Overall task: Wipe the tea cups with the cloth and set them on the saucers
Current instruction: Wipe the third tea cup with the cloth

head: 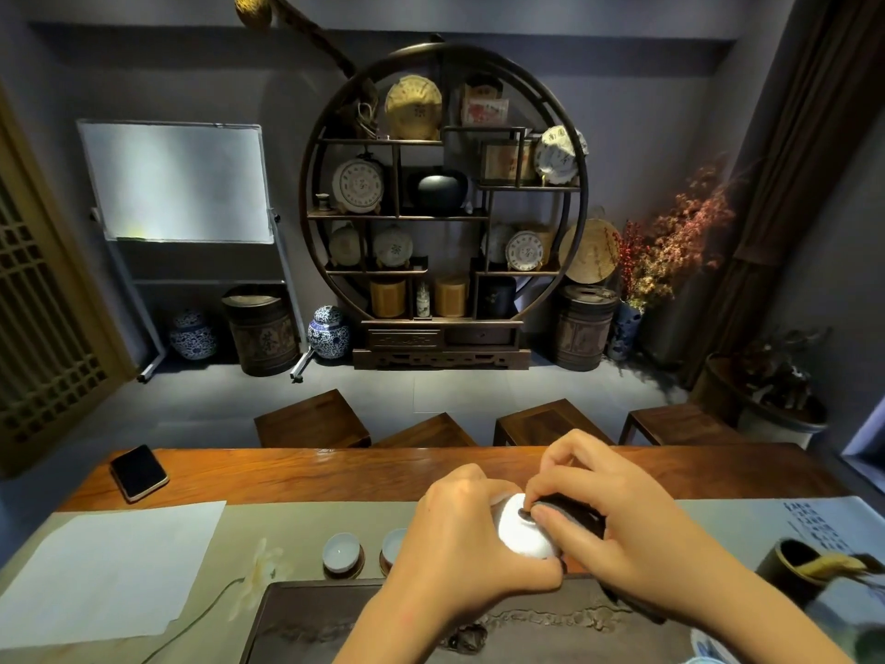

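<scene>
Tea cup being wiped, held over the table.

Left hand [459, 534] clasps a white cup [524, 531] above the dark tea tray [335, 611]; right hand [618, 515] pinches a dark cloth [574, 512] against the cup's rim. Two more cups [341, 551] sit on saucers [344, 571] to the left, on the grey-green runner [287, 519]. Phone [139, 472] at far left.

White cup [524, 531] — dark cloth [572, 512]. Pale blue-white cups [341, 551] on brown saucers [344, 571]. Reddish-brown wooden counter [335, 472], grey-green runner [268, 524] — white flower print [261, 575].
</scene>
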